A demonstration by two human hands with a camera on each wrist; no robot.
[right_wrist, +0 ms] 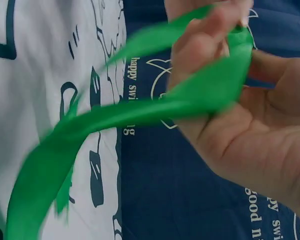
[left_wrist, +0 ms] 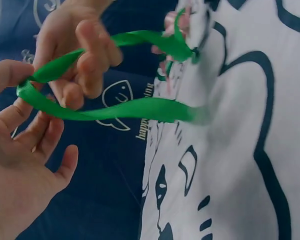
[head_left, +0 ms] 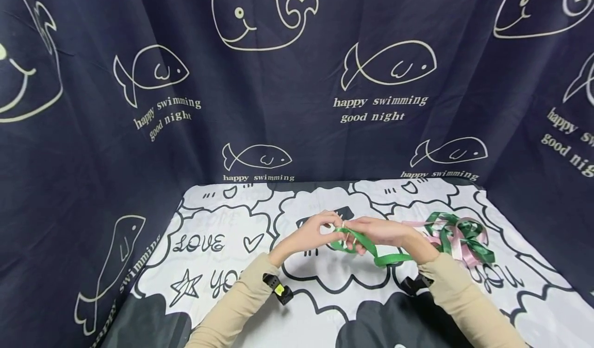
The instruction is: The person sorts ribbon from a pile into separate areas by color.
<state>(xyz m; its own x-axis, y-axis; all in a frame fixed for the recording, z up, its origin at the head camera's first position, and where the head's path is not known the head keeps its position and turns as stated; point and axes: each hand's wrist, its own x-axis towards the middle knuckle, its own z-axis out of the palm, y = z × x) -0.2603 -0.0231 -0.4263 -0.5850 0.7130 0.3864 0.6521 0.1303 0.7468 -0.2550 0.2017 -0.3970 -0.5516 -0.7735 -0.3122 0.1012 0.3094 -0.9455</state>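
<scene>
Above the table, a green ribbon (head_left: 392,259) runs between two hands held close together. My left hand (head_left: 315,230) pinches a fold of it at the fingertips, thumb and index making a ring. In the left wrist view the ribbon (left_wrist: 120,110) bends into a loop at those fingertips and hangs toward the cloth. My right hand (head_left: 380,230) grips the ribbon facing the left hand. The right wrist view shows the ribbon (right_wrist: 120,115) folded over at the right hand (right_wrist: 270,130), a long tail dropping away. Part of the fold is hidden by fingers.
A heap of green and pink ribbons (head_left: 464,237) lies on the table to the right. Under the hands is a black-and-white printed cloth (head_left: 218,224). Dark blue curtains (head_left: 278,95) with fish drawings close off the back and sides.
</scene>
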